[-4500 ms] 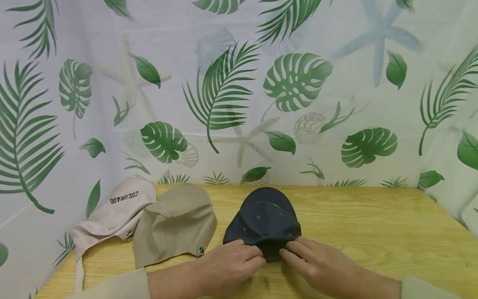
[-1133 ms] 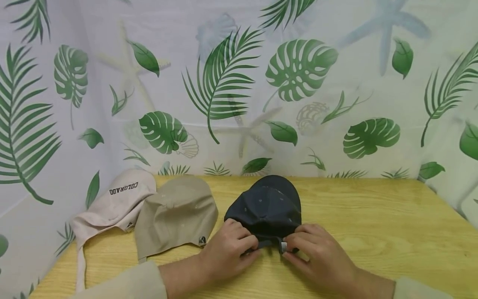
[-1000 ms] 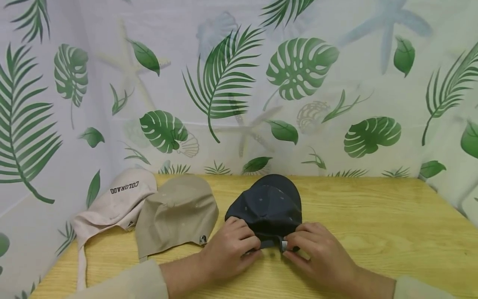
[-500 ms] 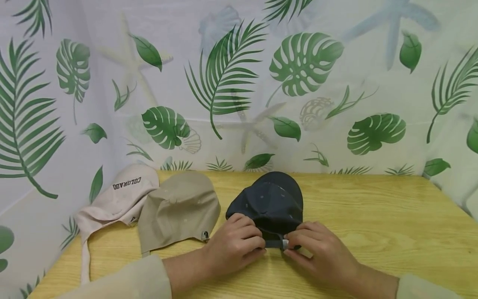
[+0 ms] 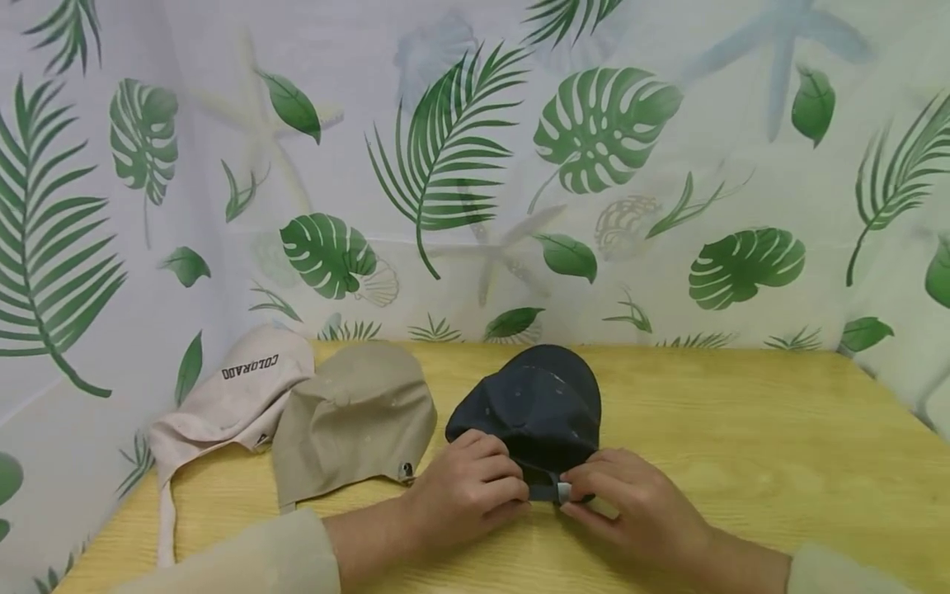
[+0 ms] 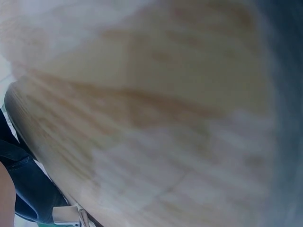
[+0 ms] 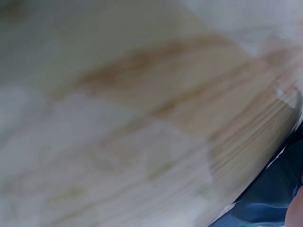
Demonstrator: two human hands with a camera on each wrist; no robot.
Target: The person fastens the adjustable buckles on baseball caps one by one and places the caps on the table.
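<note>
Pulled into view since earlier: strap (image 5: 543,492) of navy cap (image 5: 529,404).
Resting on bench (image 5: 712,412) beside tan cap (image 5: 359,421), clamped at strap by left grip (image 5: 475,487), at buckle (image 5: 564,492) by right grip (image 5: 634,499); probably light, floppy cloth, best held at strap ends.

Matt navy cloth cap (image 5: 530,404), shiny metal buckle (image 6: 66,215), wrinkled beige cloth cap (image 5: 356,421), smooth wood-grain table (image 5: 742,429)

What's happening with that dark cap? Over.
Left grip on strap, right grip on buckle. Dark cap on table, brim away. Tan cap, pale cap off left, not blocking.
</note>
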